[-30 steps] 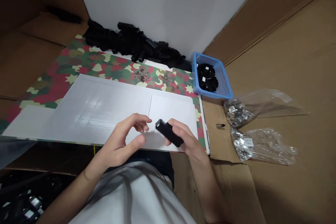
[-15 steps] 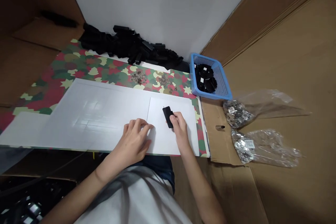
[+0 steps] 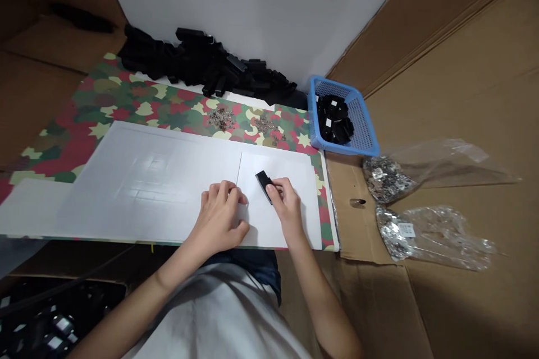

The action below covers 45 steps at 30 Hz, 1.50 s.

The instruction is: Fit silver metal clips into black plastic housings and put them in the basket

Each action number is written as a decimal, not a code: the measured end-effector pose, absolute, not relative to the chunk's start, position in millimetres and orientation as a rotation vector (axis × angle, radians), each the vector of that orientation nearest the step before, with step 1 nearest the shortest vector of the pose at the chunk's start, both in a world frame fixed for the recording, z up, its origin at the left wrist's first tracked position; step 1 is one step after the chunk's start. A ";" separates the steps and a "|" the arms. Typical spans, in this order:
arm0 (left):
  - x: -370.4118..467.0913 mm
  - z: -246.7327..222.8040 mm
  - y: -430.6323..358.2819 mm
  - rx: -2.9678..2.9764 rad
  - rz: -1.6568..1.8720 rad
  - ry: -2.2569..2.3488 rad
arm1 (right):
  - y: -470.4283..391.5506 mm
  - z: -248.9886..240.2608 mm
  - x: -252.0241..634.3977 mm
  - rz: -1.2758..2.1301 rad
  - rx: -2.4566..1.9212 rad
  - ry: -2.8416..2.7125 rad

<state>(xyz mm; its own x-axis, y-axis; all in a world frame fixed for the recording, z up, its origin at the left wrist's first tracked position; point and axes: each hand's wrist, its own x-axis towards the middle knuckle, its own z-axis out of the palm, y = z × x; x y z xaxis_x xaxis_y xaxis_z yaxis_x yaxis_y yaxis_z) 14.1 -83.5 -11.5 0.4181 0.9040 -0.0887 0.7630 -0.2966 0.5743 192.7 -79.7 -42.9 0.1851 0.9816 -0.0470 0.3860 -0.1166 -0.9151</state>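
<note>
My right hand (image 3: 287,202) grips a small black plastic case (image 3: 264,184) between thumb and fingers, tilted just above the white sheet (image 3: 168,179). A thin pin-like bit shows at the case's far corner. To its left, my left hand (image 3: 223,216) rests at the sheet with the fingers curled and the thumb held apart from them. Nothing shows in that hand, though its palm side is partly hidden. Beyond the sheet lie two small piles of metal pieces, a left pile (image 3: 222,118) and a right pile (image 3: 265,124), on the patterned cover.
Black plastic parts (image 3: 219,70) are heaped along the wall. A blue basket (image 3: 366,123) at the right holds more black pieces. Two clear bags of metal parts, an upper bag (image 3: 387,176) and a lower bag (image 3: 396,235), lie on cardboard. A box of black parts (image 3: 63,314) stands lower left.
The black case has turned in my right hand, showing its narrow side, and shifted slightly left. My left fingers have curled more, with the thumb moved outward.
</note>
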 end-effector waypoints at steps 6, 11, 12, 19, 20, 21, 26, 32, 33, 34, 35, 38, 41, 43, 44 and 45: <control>2.9 -14.2 -80.5 1.976 0.396 1.246 | -79.6 -45.5 193.8 0.928 -1.619 -1.308; -10.4 -18.6 -77.3 1.809 0.673 1.152 | -80.8 -45.8 195.9 0.972 -1.585 -1.285; -14.2 -17.4 -76.8 1.720 0.766 1.115 | -81.6 -44.2 196.8 0.969 -1.571 -1.255; -19.3 12.7 -91.5 1.162 1.153 0.945 | -94.2 -11.1 174.4 1.194 -1.251 -0.733; -15.2 15.8 -93.3 1.161 1.161 0.936 | -96.4 -5.8 165.3 1.278 -1.198 -0.686; -10.9 17.4 -94.0 1.166 1.163 0.934 | -98.1 -1.4 155.9 1.341 -1.156 -0.652; -9.4 5.9 -83.3 0.962 1.147 0.967 | -96.4 -0.6 130.0 1.358 -1.049 -0.482; -36.7 -1.3 -78.9 0.525 1.131 0.798 | -91.0 -17.1 145.9 1.319 -1.064 -0.349; -37.5 -0.4 -79.3 0.422 1.110 0.732 | -91.9 -18.0 146.0 1.328 -1.066 -0.366; -37.1 0.5 -79.8 0.330 1.091 0.675 | -93.2 -18.3 144.7 1.342 -1.065 -0.389; -35.7 1.3 -80.3 0.257 1.074 0.630 | -94.6 -18.2 142.5 1.357 -1.063 -0.411; -30.0 2.6 -81.9 0.140 1.033 0.554 | -99.0 -16.5 133.6 1.396 -1.062 -0.454; -26.6 4.1 -83.9 0.135 1.022 0.514 | -102.1 -14.1 127.8 1.416 -1.065 -0.476; -26.0 6.0 -85.1 0.214 1.035 0.515 | -104.0 -11.5 125.7 1.433 -1.062 -0.483; -26.0 6.9 -85.5 0.275 1.049 0.525 | -104.9 -9.9 124.7 1.442 -1.063 -0.484; -26.1 7.6 -85.9 0.346 1.061 0.542 | -106.0 -8.1 123.6 1.452 -1.065 -0.485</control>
<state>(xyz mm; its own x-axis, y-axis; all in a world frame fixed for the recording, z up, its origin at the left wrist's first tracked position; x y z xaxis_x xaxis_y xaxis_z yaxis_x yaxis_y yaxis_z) -26.1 -85.9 7.6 0.3764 0.8914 -0.2525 -0.7268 0.4531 0.5162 123.6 -106.0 -8.1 0.1304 0.9367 -0.3248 -0.5537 -0.2029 -0.8076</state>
